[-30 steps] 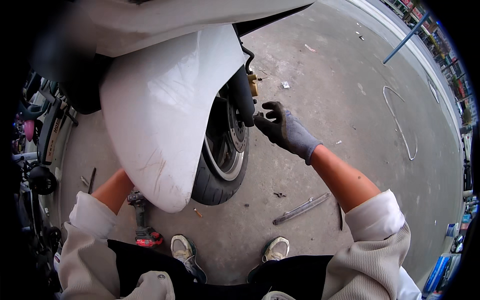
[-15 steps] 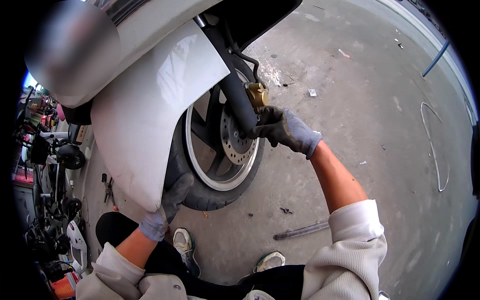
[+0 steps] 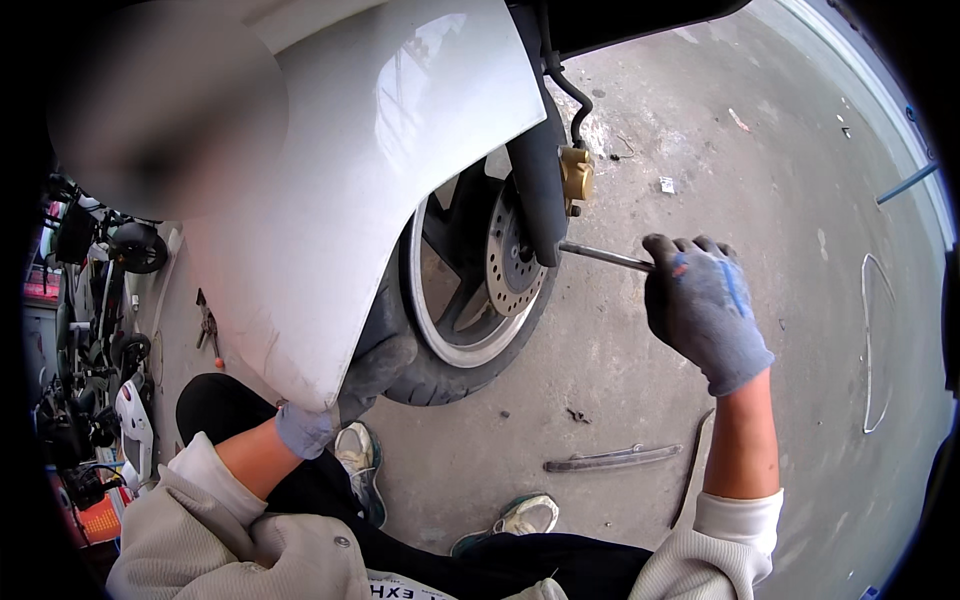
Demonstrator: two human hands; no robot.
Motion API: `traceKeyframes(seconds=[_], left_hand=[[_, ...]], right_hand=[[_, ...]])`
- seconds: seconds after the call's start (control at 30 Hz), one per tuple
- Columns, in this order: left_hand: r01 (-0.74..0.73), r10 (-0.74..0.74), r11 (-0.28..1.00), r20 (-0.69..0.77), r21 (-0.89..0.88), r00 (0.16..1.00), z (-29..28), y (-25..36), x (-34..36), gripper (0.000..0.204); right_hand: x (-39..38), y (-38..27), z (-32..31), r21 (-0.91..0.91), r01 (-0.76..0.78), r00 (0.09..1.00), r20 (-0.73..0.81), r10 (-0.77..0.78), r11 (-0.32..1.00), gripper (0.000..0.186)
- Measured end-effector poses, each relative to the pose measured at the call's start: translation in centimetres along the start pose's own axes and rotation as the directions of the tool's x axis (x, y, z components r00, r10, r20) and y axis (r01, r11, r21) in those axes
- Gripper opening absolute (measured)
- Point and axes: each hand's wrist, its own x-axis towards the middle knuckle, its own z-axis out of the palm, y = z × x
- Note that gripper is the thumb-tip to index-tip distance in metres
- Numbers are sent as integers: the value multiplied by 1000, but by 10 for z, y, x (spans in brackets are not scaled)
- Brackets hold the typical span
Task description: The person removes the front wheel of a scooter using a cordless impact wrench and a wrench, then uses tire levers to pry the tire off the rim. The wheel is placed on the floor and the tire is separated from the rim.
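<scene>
A front wheel of a scooter stands before me, its black tyre (image 3: 455,388) partly behind a white body panel (image 3: 310,260). My left hand (image 3: 378,368), in a grey glove, grips the tyre's near side; the panel's lower tip covers part of it. From the lower end of the black fork leg (image 3: 538,190) a straight metal wheel axle (image 3: 608,256) sticks out to the right. My gloved right hand (image 3: 706,312) is closed round its outer end. The drilled brake disc (image 3: 516,284) sits inside the fork leg, and a gold brake caliper (image 3: 577,174) hangs beside the leg.
On the concrete floor lie a grey trim strip (image 3: 612,459), a thin dark strip (image 3: 690,470) and a bent white wire (image 3: 868,350). Pliers (image 3: 208,328) lie left of the panel. My shoes (image 3: 527,516) are below the wheel. Other scooters (image 3: 130,430) stand at far left.
My right hand has moved from the fork's lower end out to the right, and the axle now shows between them. The left hand stays at the tyre. The view has shifted.
</scene>
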Motion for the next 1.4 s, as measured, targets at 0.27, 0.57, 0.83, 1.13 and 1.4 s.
traceKeyframes(seconds=[0.27, 0.57, 0.83, 1.13, 1.4], left_hand=[[-24, 31, 984, -37, 175, 999, 8, 13, 3, 64], [111, -110, 994, -50, 16, 993, 7, 16, -1, 54], [126, -118, 976, -54, 176, 992, -23, -2, -2, 54], [-59, 123, 926, -151, 374, 981, 37, 2, -17, 67], [136, -127, 987, -115, 80, 985, 29, -8, -20, 71]], right_hand=[[-39, 113, 5, 176, -663, 726, 387, 568, 728, 22], [-74, -11, 199, 234, -496, 717, 654, 242, 836, 25], [52, -40, 63, 899, -322, 945, 288, 153, 296, 101], [81, -97, 108, 998, -59, 813, 32, 581, 28, 86], [79, -109, 63, 999, -29, 784, 51, 619, -45, 75]])
